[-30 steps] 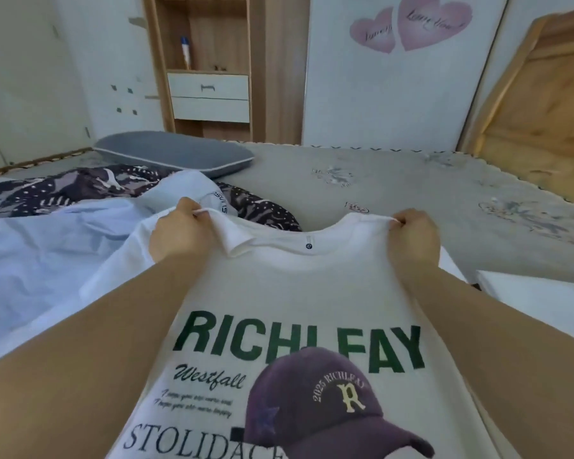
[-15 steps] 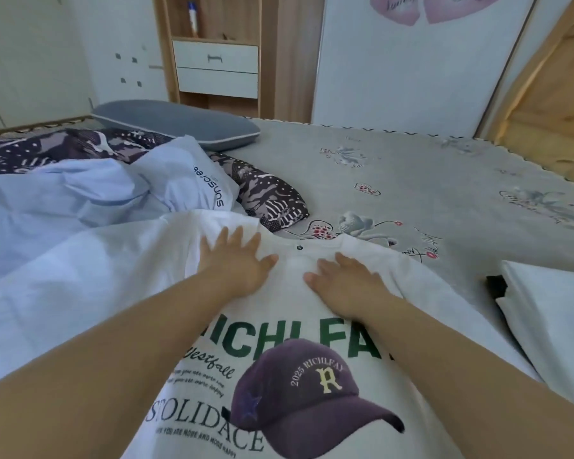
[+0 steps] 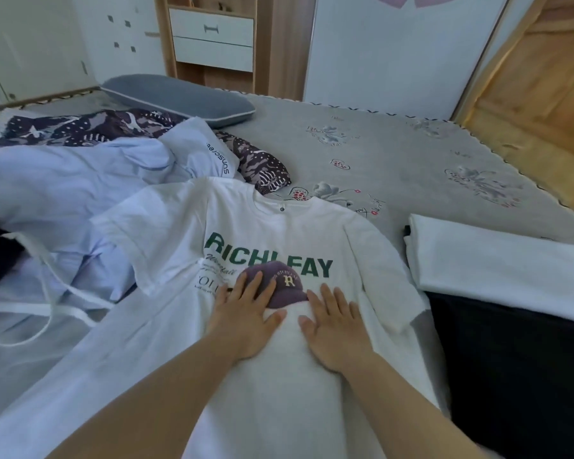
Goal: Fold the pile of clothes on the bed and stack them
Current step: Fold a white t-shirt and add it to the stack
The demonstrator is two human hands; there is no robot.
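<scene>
Both hands (image 3: 289, 321) flat — on T-shirt (image 3: 279, 233)

I have only one view, from the head camera. It looks forward and down over the bed (image 3: 395, 167), very near to the left hand (image 3: 246, 321) and right hand (image 3: 337, 329). Beyond the hands I see the far wall; the wide lens bends the edges.

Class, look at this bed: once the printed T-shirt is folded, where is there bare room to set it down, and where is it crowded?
Bare bedspread lies beyond the white T-shirt, between the grey pillow and the wooden board. The folded white cloth borders it in front. The left side is crowded with light blue clothes and patterned fabric.
</scene>
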